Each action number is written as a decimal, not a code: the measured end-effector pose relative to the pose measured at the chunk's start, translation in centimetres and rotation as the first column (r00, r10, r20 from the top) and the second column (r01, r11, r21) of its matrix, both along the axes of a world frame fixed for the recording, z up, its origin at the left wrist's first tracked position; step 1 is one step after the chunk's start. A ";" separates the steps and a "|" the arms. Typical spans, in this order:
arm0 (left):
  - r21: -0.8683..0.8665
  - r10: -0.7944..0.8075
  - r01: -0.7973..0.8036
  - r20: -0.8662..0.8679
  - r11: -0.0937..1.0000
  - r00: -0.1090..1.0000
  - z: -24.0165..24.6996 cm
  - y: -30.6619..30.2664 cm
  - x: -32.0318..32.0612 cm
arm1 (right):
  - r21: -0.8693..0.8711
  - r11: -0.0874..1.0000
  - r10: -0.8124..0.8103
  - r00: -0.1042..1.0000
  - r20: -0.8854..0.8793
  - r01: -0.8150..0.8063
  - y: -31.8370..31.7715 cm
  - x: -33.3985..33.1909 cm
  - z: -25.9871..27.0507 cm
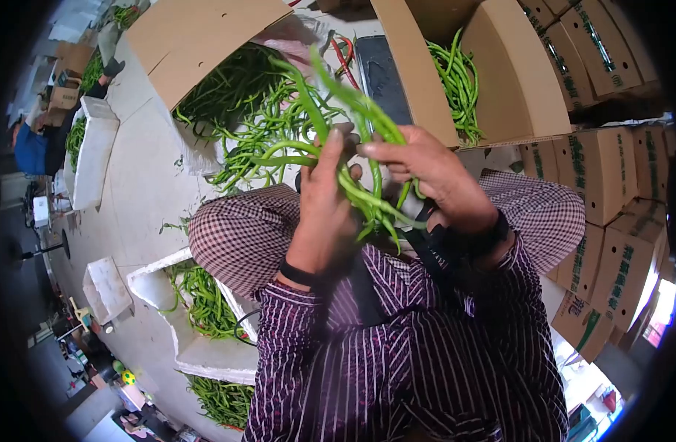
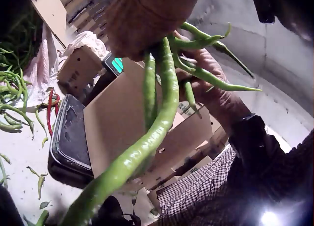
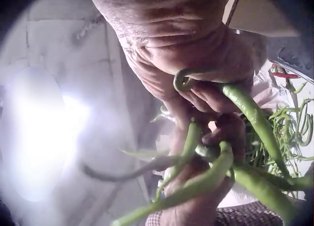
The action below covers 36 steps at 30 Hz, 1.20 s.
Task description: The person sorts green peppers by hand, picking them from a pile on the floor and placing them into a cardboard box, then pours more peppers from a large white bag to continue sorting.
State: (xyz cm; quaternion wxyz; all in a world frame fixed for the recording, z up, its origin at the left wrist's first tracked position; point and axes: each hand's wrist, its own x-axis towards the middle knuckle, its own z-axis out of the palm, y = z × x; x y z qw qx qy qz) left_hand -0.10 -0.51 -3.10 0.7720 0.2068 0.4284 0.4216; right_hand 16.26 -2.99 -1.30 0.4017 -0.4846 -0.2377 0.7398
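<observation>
Both hands are held close together above the person's lap, each with long green chili peppers. My left hand (image 1: 322,206) grips several, their curved ends sticking out past the thumb; one long pepper (image 2: 142,147) hangs large in the left wrist view. Facing it, my right hand (image 1: 448,177) holds more green chili peppers (image 1: 367,114) between thumb and curled fingers, pointing up and away. Other chili peppers (image 1: 375,202) cross between the two palms. In the right wrist view, a pepper (image 3: 257,120) slants out beneath the right hand, and the fingers of both hands partly hide the bunch.
In front lies a loose pile of green chili peppers (image 1: 257,136) beside a cardboard flap (image 1: 205,44). An open carton (image 1: 515,74) with peppers stands at front right, next to a dark flat-topped device (image 1: 382,77) and red peppers (image 1: 343,59). Foam boxes (image 1: 172,324) sit left; stacked cartons (image 1: 611,169) right.
</observation>
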 end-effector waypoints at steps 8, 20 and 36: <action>0.036 0.012 -0.021 0.242 0.999 0.970 -0.7 1.0 -1.0 | 0.134 0.947 -0.232 0.908 -0.348 0.293 -0.1 1.4 0.5; 0.202 -0.190 0.121 0.367 0.972 0.911 -0.3 0.7 -1.0 | 0.119 0.889 -0.345 0.817 -0.461 0.443 -1.3 2.8 2.2; -0.036 -0.108 0.111 0.069 0.993 0.992 -0.5 -0.5 0.4 | 0.275 0.959 -0.046 0.911 0.411 -0.076 -1.7 -3.1 -1.7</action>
